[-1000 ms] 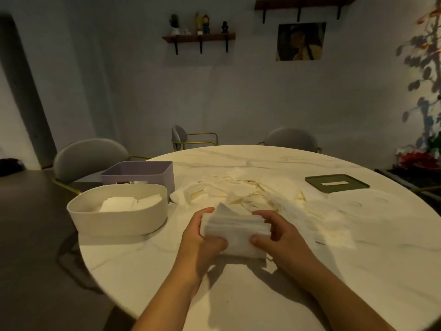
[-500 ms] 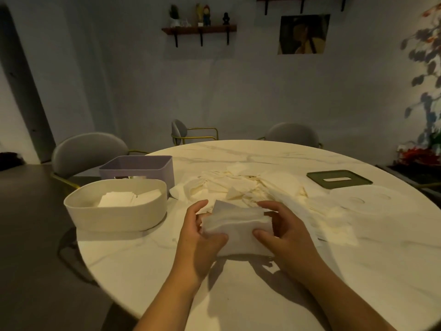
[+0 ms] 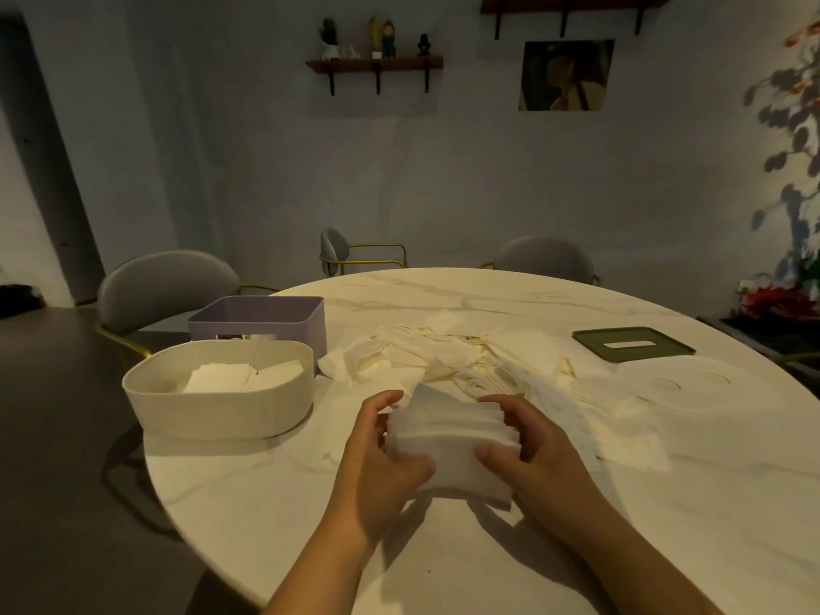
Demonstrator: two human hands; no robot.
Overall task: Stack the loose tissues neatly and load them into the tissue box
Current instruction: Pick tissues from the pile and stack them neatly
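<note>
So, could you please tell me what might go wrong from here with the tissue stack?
The left hand and right hand grip the tissue stack only at its ends; its top sheets are fanned, so some could slide off when lifted.
The cream box already holds tissues lying unevenly, so the stack may settle crooked.
The loose pile lies just behind the hands and might get dragged along.

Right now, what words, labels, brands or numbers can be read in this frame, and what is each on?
None can be read.
Wall picture: image only, no lettering legible.
Cream tissue box, purple box, green lid: no print visible.
Tissue stack: blank.
Shelf figurines: too small to tell.
</note>
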